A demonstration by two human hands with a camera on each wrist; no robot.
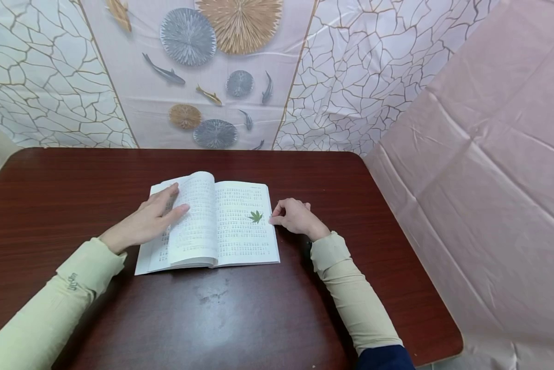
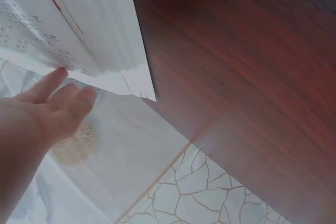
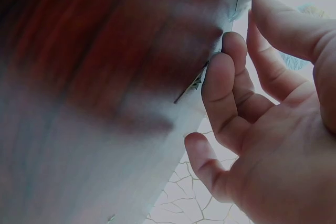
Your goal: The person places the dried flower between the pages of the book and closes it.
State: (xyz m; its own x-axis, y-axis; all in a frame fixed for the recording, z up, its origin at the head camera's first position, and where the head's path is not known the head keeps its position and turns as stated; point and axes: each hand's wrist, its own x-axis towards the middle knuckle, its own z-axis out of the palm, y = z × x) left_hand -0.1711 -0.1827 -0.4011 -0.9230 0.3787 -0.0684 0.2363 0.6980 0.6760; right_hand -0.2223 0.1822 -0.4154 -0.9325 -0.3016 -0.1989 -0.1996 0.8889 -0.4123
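An open book (image 1: 242,246) with printed pages lies on the table, its left pages bulging up near the spine. My left hand (image 1: 149,218) rests on the left page with its fingers stretched out; the left wrist view shows the fingertips at the page's edge. On the right page lies a small green lobed leaf (image 1: 255,217). Beside that page's outer edge, my right hand (image 1: 297,217) pinches a thin pale piece (image 3: 242,2) between thumb and index finger. I cannot tell whether it is a page edge or something separate. The other right fingers are loosely bent.
The dark reddish-brown table (image 1: 240,318) has rounded corners. A patterned cloth (image 1: 147,113) hangs behind its far edge, and a plain pinkish cloth (image 1: 503,169) hangs along the right. A thin dark stem-like thing with green bits (image 3: 193,83) shows beyond the right fingers.
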